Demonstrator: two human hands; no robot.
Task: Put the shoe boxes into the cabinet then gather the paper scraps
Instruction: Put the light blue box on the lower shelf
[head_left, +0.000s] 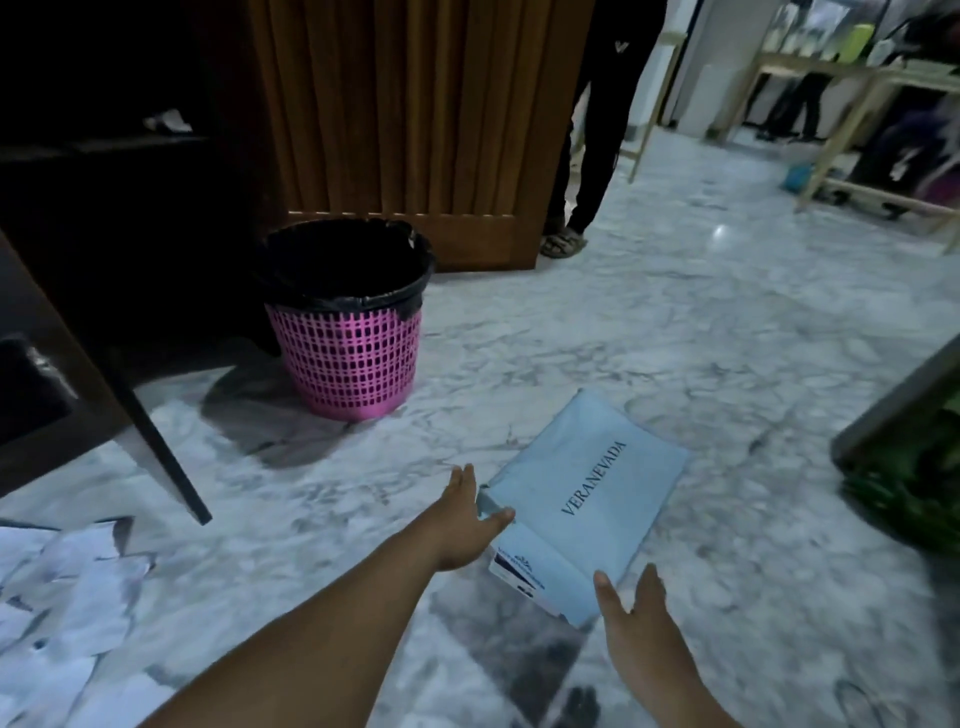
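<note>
A light blue shoe box (587, 499) with dark lettering on its lid lies on the marble floor in front of me. My left hand (465, 519) is stretched out at the box's near left corner, thumb lying on the lid edge, fingers straight along its side. My right hand (631, 610) is open at the box's near right corner, fingers straight, just short of it or barely touching. White paper scraps (62, 597) are strewn over the floor at lower left. A dark cabinet (119, 208) stands open at upper left, its inside in shadow.
A pink mesh bin (345, 322) with a black liner stands by the cabinet. Behind it is a wooden panel (415, 114), with a person's legs (592, 156) beside it. The cabinet's open door edge (150, 431) juts out at left. A dark box with green contents (904, 457) sits right.
</note>
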